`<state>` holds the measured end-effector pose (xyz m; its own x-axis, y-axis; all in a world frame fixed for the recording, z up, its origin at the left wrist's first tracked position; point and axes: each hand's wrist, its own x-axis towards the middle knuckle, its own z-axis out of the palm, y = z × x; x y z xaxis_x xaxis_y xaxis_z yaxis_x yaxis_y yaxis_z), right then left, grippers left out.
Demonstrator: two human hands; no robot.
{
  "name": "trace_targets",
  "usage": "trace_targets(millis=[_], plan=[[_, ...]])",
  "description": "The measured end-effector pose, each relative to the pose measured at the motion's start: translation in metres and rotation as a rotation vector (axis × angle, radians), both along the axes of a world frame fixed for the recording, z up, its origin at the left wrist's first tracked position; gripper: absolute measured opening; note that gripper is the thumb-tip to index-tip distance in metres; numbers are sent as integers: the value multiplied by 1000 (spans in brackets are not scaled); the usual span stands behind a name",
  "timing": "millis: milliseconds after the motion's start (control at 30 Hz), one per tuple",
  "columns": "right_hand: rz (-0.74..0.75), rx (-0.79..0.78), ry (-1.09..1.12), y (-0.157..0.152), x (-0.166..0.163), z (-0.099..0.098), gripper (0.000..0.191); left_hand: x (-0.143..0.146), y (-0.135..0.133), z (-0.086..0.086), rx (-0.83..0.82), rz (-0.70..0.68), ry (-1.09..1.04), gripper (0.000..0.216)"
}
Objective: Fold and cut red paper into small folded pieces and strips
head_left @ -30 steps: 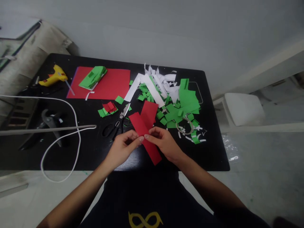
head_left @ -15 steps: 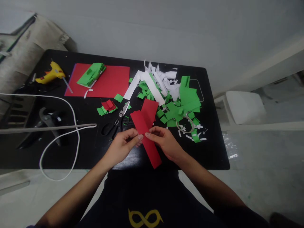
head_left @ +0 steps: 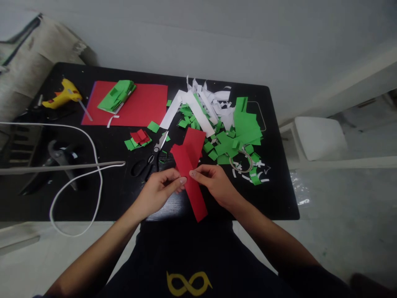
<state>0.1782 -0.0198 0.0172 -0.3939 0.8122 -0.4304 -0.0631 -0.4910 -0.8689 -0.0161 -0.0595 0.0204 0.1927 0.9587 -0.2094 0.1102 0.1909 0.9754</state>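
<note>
Between both hands I hold a red paper strip, slanting from upper left to lower right above the table's front part. My left hand pinches its left edge between thumb and fingers. From the other side my right hand grips it, thumb on top and fingers hidden behind. A second, wider red paper piece shows just beyond the strip; whether the two are joined I cannot tell. Black-handled scissors lie partly open to the left of the strip. Small red paper squares rest on green ones nearby.
White paper strips and green paper pieces are heaped behind my hands, with a ring beside them. Farther left are a red sheet, a folded green stack, a yellow glue gun, pliers and a white cable.
The red strip has turned slightly, its lower end shifting a little left. Both hands keep their hold almost in place. The whole view has shifted slightly.
</note>
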Motion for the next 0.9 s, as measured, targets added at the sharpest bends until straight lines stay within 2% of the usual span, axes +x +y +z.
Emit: trace_targets(millis=[267,533,600,733,833,900], plan=[[19,66,-37,-1,3,-3,23,0,-4,-4,15,68,31,24],[2,285,-121,-7,1,1,15,1,-7,-2,5,116,-64,21],[0,338,-128,-10,-2,3,14,4,-8,-3,-25,157,-162,15],[7,415,-142,-17,-7,4,13,15,-7,-8,-135,324,-356,23],[14,460,-165,-20,-8,2,14,21,-6,-10,-196,425,-422,21],[17,484,-185,-22,-8,1,13,21,-4,-9,-213,437,-435,21]])
